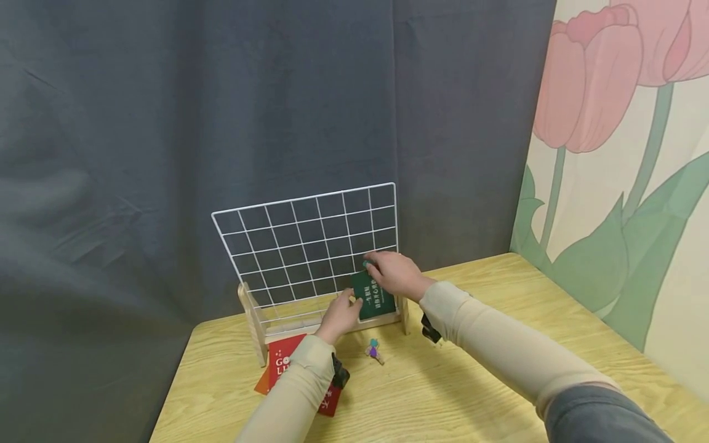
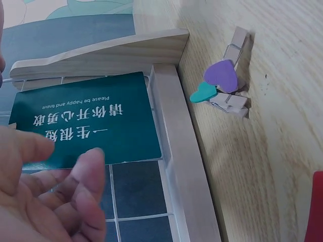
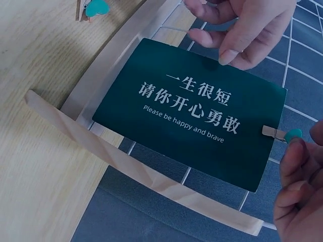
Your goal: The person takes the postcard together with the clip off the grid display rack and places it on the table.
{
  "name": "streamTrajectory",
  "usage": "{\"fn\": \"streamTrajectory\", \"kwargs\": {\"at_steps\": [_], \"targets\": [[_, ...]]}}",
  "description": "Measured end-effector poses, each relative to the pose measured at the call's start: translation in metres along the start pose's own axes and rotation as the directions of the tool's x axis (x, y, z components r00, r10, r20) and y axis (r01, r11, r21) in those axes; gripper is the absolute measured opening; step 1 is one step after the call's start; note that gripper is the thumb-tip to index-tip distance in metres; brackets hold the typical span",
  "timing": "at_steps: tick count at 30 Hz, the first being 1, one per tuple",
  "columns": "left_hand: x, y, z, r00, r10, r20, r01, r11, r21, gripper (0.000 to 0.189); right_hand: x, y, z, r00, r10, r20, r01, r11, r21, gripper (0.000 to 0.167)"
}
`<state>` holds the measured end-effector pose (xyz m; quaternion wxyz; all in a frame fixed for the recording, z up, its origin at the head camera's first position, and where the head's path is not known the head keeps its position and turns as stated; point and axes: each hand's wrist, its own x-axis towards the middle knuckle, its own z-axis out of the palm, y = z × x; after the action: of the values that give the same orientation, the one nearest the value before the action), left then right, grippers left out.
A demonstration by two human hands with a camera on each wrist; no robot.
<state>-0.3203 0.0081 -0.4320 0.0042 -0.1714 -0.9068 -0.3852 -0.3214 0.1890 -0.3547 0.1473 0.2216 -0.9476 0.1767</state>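
Note:
A dark green card (image 1: pixel 367 294) with white lettering leans against the lower right of a white wire grid (image 1: pixel 292 200), close to the wooden base. My right hand (image 1: pixel 396 274) pinches a small wooden clothespin (image 3: pixel 271 132) by its teal heart end, and the clothespin's jaws sit over the card's upper edge. My left hand (image 1: pixel 340 317) is at the card's left edge. Its fingers are loosely bent and spread apart, with fingertips right at that edge. On the table before the base lie two more clothespins (image 1: pixel 373 351), one with a purple heart (image 2: pixel 222 75) and one with a teal heart (image 2: pixel 203 93).
Wooden side supports (image 1: pixel 252 323) hold the grid upright on the light wood table (image 1: pixel 432 394). Below my left forearm lie a red card (image 1: pixel 282 351) and an orange card (image 1: pixel 262 384). A dark grey curtain (image 1: pixel 299 92) hangs behind; a tulip-patterned wall (image 1: pixel 609 203) stands at right.

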Motion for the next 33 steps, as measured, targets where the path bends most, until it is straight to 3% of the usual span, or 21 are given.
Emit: {"fn": "streamTrajectory", "kwargs": {"at_steps": [8,12,24,33], "targets": [[0.000,0.000,0.002,0.992,0.010,-0.127,-0.010,1.000,-0.003,0.016,0.001,-0.002,0.003,1.000,0.027,-0.005,-0.028,0.998,-0.062,0.031],[0.002,-0.001,0.001,0.988,0.012,-0.155,-0.012,1.000,0.002,0.012,0.004,-0.002,0.004,0.999,0.040,-0.012,-0.041,0.994,-0.105,0.028],[0.005,-0.004,0.000,0.987,0.021,-0.158,-0.023,1.000,-0.006,0.012,0.010,-0.002,0.001,0.999,0.044,0.021,-0.040,0.987,-0.157,0.021],[0.005,-0.005,-0.002,0.991,0.012,-0.136,-0.016,0.999,-0.034,0.013,0.008,0.004,0.000,0.999,0.033,0.016,-0.032,0.996,-0.080,0.026]]}}
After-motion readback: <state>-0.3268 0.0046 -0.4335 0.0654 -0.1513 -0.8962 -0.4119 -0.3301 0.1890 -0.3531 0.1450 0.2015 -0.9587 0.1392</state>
